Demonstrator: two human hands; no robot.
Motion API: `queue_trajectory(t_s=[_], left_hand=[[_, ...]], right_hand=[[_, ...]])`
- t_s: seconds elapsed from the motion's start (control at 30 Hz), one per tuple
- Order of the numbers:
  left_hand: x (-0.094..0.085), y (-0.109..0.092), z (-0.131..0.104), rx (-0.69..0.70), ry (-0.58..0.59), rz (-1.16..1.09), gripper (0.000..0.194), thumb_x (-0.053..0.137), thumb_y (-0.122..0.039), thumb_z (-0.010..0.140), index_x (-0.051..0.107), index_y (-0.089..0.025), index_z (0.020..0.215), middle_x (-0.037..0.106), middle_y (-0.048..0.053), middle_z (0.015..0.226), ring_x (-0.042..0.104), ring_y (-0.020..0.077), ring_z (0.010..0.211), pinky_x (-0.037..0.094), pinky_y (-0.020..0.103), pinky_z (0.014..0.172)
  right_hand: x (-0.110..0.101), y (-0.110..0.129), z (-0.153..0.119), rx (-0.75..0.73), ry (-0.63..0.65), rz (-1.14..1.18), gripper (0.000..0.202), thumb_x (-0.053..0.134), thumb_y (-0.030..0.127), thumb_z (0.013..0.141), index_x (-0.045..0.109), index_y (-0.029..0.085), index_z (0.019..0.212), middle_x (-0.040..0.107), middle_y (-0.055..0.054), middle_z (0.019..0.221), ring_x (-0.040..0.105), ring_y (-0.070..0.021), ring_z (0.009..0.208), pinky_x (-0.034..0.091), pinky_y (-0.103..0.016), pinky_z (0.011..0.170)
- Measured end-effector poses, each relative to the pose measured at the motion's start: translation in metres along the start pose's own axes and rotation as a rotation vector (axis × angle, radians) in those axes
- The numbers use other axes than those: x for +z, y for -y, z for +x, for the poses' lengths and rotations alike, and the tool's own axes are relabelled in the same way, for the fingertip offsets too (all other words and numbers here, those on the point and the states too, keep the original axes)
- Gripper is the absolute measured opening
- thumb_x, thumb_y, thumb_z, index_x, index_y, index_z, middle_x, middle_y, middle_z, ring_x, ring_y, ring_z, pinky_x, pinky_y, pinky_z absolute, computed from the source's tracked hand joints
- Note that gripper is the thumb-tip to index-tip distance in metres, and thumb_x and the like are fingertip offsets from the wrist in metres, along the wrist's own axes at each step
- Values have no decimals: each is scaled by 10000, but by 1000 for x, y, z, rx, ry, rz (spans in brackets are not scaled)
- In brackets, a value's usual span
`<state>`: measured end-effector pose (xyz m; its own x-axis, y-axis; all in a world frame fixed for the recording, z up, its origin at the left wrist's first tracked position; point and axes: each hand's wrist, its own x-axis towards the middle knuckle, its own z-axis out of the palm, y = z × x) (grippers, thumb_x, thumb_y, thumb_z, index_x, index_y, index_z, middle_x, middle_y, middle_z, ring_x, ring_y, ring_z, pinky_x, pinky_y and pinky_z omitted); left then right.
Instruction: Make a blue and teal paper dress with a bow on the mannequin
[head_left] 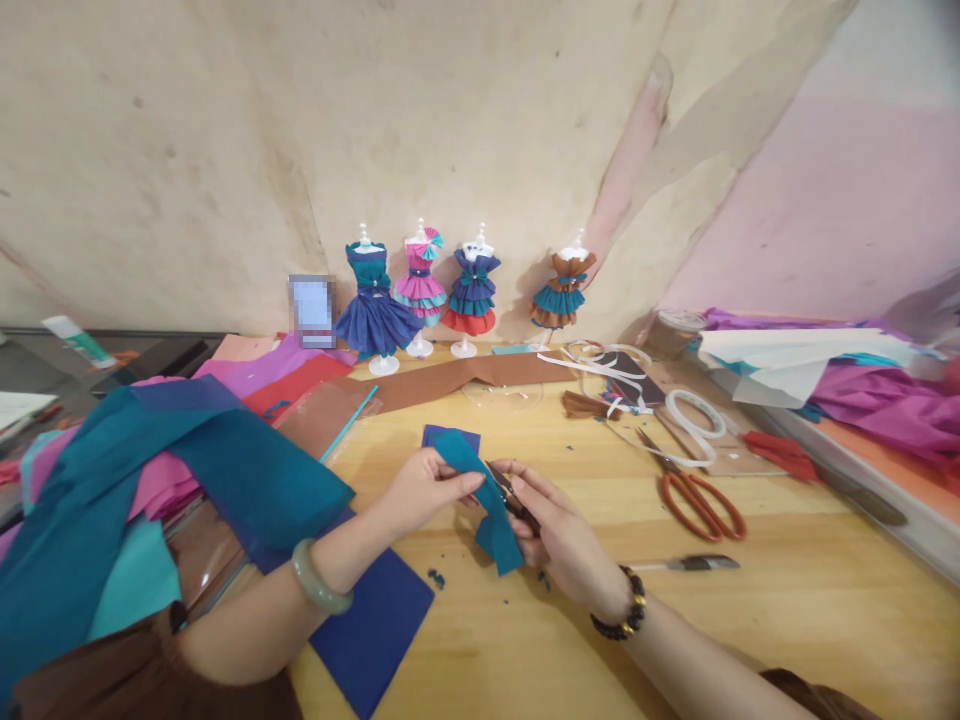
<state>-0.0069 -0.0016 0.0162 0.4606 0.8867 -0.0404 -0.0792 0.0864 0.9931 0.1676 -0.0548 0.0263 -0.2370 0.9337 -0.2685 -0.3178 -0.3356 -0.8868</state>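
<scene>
While the left hand's grip [429, 490] pinches a teal crepe paper strip [493, 515] between thumb and fingers, the right hand's grip [553, 515] is closed around a pair of small dark scissors [517, 505]. The strip is held above the middle of the tabletop [615, 640], its long axis slanting from the far left down to the near right, its lower end flaring between the 2 hands. The scissors' blades point up and left, lying against the strip's right edge; whether they are cutting, I cannot tell.

Just behind the strip's upper end lies a small navy paper piece [472, 438]. Pale wood grain shows across the tabletop, with dark scraps near the hands. A navy sheet [375, 630] lies by the left forearm; to the right, orange-handled scissors [667, 470] point away from the person. Along the back stretches a brown strip [420, 388], and beyond it 4 dress forms [380, 290] in ruffled outfits stand before a stained cream wall [465, 120], with pinkish wall further right.
</scene>
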Motion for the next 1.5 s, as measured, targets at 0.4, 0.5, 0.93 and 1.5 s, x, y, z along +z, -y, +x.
queue_trajectory(t_s=[0.4, 0.5, 0.93, 1.5], left_hand=[[-1, 4, 0, -21, 59, 44, 471, 791, -545, 640, 754, -123, 846, 787, 99, 855, 731, 206, 747, 568, 274, 693], [-1, 5, 0, -16, 60, 35, 457, 792, -533, 646, 752, -127, 851, 787, 96, 863, 731, 211, 757, 569, 281, 697], [-1, -1, -2, 33, 23, 26, 441, 821, -475, 644, 710, -123, 886, 765, 102, 926, 709, 223, 856, 551, 334, 810], [3, 2, 0, 8, 0, -66, 486, 797, -547, 649, 690, -117, 849, 762, 75, 798, 697, 178, 712, 548, 293, 710]], right_hand=[[-1, -1, 1, 13, 7, 10, 649, 727, 629, 685, 510, 204, 1125, 359, 127, 515, 183, -35, 404, 139, -144, 363], [0, -1, 0, 7, -12, -1, 682, 742, 626, 669, 500, 201, 1144, 340, 130, 525, 197, -37, 415, 143, -141, 369], [-3, -2, 0, 13, 12, -28, 666, 686, 652, 717, 457, 215, 1165, 335, 139, 483, 150, -33, 389, 117, -152, 368], [-1, -1, 2, -5, 10, 26, 563, 703, 608, 731, 515, 216, 1088, 357, 124, 499, 157, -34, 388, 105, -156, 356]])
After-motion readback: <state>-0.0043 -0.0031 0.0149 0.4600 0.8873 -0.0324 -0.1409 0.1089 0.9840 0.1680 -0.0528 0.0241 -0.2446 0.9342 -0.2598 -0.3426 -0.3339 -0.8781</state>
